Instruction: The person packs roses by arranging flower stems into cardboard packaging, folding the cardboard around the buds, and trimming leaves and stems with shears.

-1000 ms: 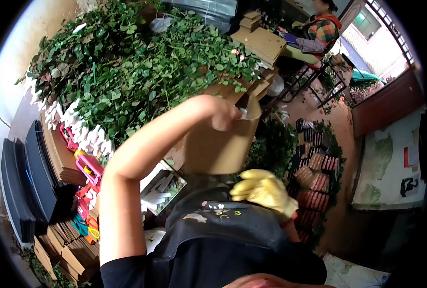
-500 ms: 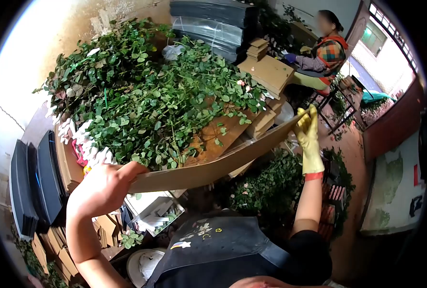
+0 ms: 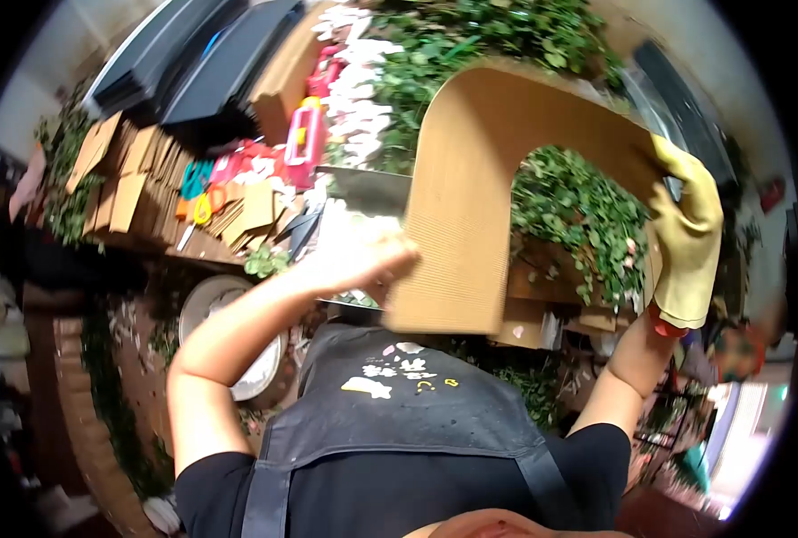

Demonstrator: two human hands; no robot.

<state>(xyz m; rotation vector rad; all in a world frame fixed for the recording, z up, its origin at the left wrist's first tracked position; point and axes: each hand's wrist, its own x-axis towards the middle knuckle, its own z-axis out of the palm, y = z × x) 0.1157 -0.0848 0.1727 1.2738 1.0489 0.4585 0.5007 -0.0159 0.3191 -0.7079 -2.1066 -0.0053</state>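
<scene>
A long brown sheet of corrugated cardboard (image 3: pixel 459 238) arches in front of me, bent over in a wide curve. My left hand (image 3: pixel 377 262), bare and somewhat blurred, grips its near left edge. In a yellow rubber glove, my right hand (image 3: pixel 689 211) is closed round the other end, thumb and fingers on either side of the sheet. Behind the bend lies a heap of leafy green rose stems (image 3: pixel 569 202), partly hidden by the cardboard.
Small cardboard pieces (image 3: pixel 152 179) stand stacked at left, beside yellow-handled scissors (image 3: pixel 203 208). Dark folded sheets (image 3: pixel 229 81) and a pink object (image 3: pixel 306 134) are farther back. A round white bucket (image 3: pixel 260 372) sits below my left arm. Another person (image 3: pixel 738 348) appears blurred at far right.
My view has swung left and downward. The cardboard, nearly straight and level before, is now strongly bent, with its left part hanging toward me. Both hands keep hold of it.
</scene>
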